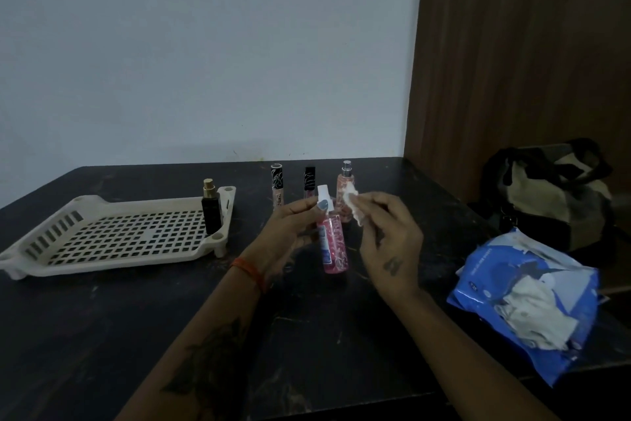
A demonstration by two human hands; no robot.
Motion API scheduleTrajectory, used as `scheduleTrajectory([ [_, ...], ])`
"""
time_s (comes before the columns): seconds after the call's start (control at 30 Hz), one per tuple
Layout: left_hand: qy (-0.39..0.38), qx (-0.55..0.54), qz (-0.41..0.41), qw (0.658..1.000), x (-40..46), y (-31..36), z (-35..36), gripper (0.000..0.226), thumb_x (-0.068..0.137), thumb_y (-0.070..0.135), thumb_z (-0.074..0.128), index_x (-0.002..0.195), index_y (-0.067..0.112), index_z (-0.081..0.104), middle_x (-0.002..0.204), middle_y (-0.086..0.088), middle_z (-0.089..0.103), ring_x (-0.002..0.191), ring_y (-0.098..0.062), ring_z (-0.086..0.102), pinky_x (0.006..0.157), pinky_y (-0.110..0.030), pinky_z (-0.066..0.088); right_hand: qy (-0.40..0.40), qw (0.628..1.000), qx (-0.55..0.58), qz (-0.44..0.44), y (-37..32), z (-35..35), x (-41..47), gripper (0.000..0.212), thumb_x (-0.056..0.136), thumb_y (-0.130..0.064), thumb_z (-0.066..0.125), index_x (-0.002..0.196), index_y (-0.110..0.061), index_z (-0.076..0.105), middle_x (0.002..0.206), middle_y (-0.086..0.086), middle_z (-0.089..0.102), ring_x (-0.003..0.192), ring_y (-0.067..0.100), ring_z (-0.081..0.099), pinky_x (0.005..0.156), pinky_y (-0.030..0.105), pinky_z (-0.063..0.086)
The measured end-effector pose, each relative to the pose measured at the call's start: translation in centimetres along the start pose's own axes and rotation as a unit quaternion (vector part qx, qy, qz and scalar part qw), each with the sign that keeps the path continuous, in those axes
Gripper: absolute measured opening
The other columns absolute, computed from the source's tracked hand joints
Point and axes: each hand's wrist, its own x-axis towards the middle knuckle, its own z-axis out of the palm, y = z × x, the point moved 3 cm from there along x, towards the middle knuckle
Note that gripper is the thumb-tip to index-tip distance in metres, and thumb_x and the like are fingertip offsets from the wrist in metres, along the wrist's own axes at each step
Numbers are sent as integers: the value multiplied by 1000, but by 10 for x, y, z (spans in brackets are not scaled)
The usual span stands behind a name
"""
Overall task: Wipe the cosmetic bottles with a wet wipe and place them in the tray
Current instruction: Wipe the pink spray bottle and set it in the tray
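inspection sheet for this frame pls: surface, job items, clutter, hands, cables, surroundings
Surface: dark table, scuffed.
Job's things: pink spray bottle held; black perfume bottle upright in cream tray; two lip gloss tubes and peach spray bottle stand behind; wet wipe.
Clutter: blue wipes pack, open.
Grippers: left hand grips pink bottle; right hand pinches wipe.
Cables: nothing seen.
Surroundings: pale wall, wood panel, bag at right.
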Motion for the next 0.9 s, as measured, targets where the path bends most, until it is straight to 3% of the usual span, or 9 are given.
scheduleTrajectory([
  [0.2, 18, -20, 17, 999, 1, -1, -1, 19, 75, 21, 58, 80, 26, 76, 86, 3, 74, 80, -11, 69, 68, -25, 54, -119, 983, -61, -128, -10, 6, -9, 32, 66, 6, 73, 96, -3, 71, 92, 12, 71, 85, 24, 64, 87, 22, 44],
  [0.3, 21, -16, 24, 999, 1, 0, -1, 19, 76, 22, 58, 78, 27, 76, 84, 4, 74, 79, -9, 68, 69, -24, 54, -149, 975, -83, -141, -13, 9, -9, 24, 72, -6, 64, 94, -3, 72, 93, 11, 71, 87, 24, 64, 85, 23, 44],
  [0.37, 14, -16, 26, 999, 1, 0, -1, 18, 73, 26, 59, 81, 26, 76, 86, 3, 74, 80, -11, 68, 69, -25, 56, -148, 979, -74, -121, -12, 9, -9, 25, 75, -8, 58, 95, -3, 72, 93, 11, 69, 87, 24, 63, 86, 19, 42],
  [0.5, 2, -15, 27, 1000, 0, 1, -2, 20, 74, 29, 61, 87, 21, 74, 93, -2, 73, 88, -17, 68, 74, -29, 56, -97, 994, -32, -29, -3, 6, -6, 26, 69, 12, 64, 91, -2, 72, 91, 14, 68, 86, 26, 64, 84, 18, 42],
  [0.57, -6, -10, 33, 999, -1, 1, -1, 20, 75, 28, 60, 87, 24, 75, 92, 0, 73, 88, -16, 69, 75, -28, 56, -77, 996, -40, -24, -2, 4, -6, 25, 72, 11, 64, 93, -2, 71, 92, 14, 68, 87, 25, 63, 84, 20, 44],
  [0.67, 1, -15, 38, 999, -1, 0, -2, 20, 76, 27, 58, 87, 23, 75, 91, 0, 73, 85, -14, 68, 71, -25, 56, -121, 988, -46, -81, -8, 8, -9, 27, 78, -4, 52, 98, -5, 71, 95, 11, 68, 94, 16, 56, 90, 14, 38],
  [0.77, 5, -20, 33, 999, 0, -1, -4, 20, 76, 28, 60, 89, 21, 73, 91, -1, 73, 85, -14, 68, 70, -25, 55, -143, 989, -15, -25, -3, 10, -9, 25, 77, 6, 60, 97, -4, 70, 97, 11, 68, 93, 14, 59, 90, 7, 37],
  [0.83, -4, -16, 31, 999, 1, -2, -5, 20, 79, 28, 59, 92, 20, 72, 93, -1, 73, 87, -15, 68, 70, -25, 55, -110, 993, 17, 35, 3, 8, -4, 22, 78, 10, 63, 94, -2, 71, 95, 12, 69, 87, 18, 64, 84, 4, 42],
  [0.9, -7, -14, 29, 999, 1, -3, -5, 21, 80, 28, 59, 94, 20, 71, 96, -2, 73, 89, -16, 68, 72, -25, 55, -71, 997, 12, 30, 4, 4, -2, 20, 78, 10, 63, 92, -1, 71, 92, 12, 69, 84, 17, 64, 82, 8, 45],
])
